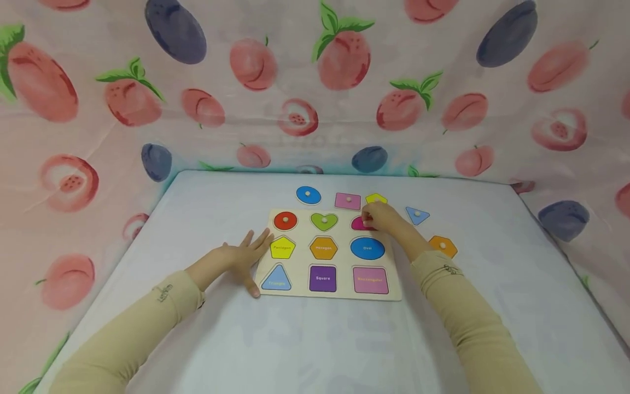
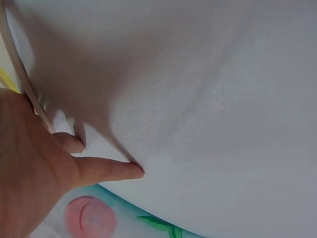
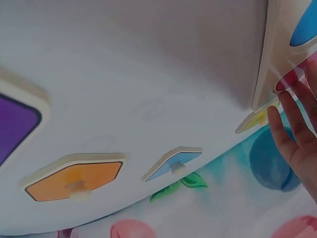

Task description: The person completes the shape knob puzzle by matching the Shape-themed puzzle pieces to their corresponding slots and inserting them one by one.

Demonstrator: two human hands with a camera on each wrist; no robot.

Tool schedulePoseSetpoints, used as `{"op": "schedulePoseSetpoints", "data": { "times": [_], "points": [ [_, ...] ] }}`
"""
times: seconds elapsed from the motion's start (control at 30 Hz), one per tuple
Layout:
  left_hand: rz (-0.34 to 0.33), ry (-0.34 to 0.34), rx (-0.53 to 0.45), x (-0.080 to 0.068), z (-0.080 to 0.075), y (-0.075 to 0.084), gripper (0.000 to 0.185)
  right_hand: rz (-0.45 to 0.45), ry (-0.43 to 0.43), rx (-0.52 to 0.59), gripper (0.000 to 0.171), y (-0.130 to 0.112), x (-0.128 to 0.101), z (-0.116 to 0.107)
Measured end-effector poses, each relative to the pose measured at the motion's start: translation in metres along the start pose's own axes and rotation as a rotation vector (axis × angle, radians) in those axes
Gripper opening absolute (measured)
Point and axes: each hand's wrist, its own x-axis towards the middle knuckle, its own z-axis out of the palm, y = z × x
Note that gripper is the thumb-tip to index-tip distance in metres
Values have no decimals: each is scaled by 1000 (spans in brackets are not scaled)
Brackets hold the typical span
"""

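Observation:
A pale wooden shape-puzzle board [image 1: 301,265] lies on the table, its slots printed with coloured shapes. My right hand [image 1: 383,217] pinches the magenta puzzle piece [image 1: 358,223] at the board's top right slot; the fingers hide its knob and part of its outline. In the right wrist view the fingers [image 3: 286,131] reach over that piece. My left hand [image 1: 236,259] rests with spread fingers against the board's left edge. Knobbed red circle [image 1: 285,221] and green heart [image 1: 324,221] pieces sit in the top row. The left wrist view shows the left hand's extended fingers [image 2: 111,170].
Behind the board lie a blue oval piece [image 1: 308,195], a pink rectangle [image 1: 347,201] and a yellow pentagon [image 1: 376,198]. To its right are a light blue triangle [image 1: 417,215] and an orange hexagon [image 1: 442,247]. A purple piece [image 3: 15,124] shows in the right wrist view.

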Motion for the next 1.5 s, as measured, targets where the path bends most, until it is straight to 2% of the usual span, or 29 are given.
{"op": "schedulePoseSetpoints", "data": {
  "times": [0.23, 0.5, 0.63, 0.83, 0.97, 1.3, 1.5],
  "points": [
    [-2, 5, 6, 4, 1, -1, 139, -23, 40, 20, 10, 3, -4, 1],
    [-12, -7, -5, 2, 2, -2, 139, -37, 49, 49, 11, 3, -4, 3],
    [-10, 1, -3, 0, 0, -4, 138, -53, 12, 77, 8, 8, -1, -2],
    [6, 2, -20, 1, 1, -5, 139, -48, -74, 128, 14, 13, 0, -9],
    [-3, 2, -28, 1, 2, -3, 139, -55, -86, 124, 15, 16, -1, -9],
    [-10, -4, -1, 0, 4, -2, 138, -106, -13, 68, 15, 29, -19, -19],
    [-6, 5, 5, 2, 3, -5, 139, -117, 50, 26, 15, 40, -20, -25]
  ]
}}
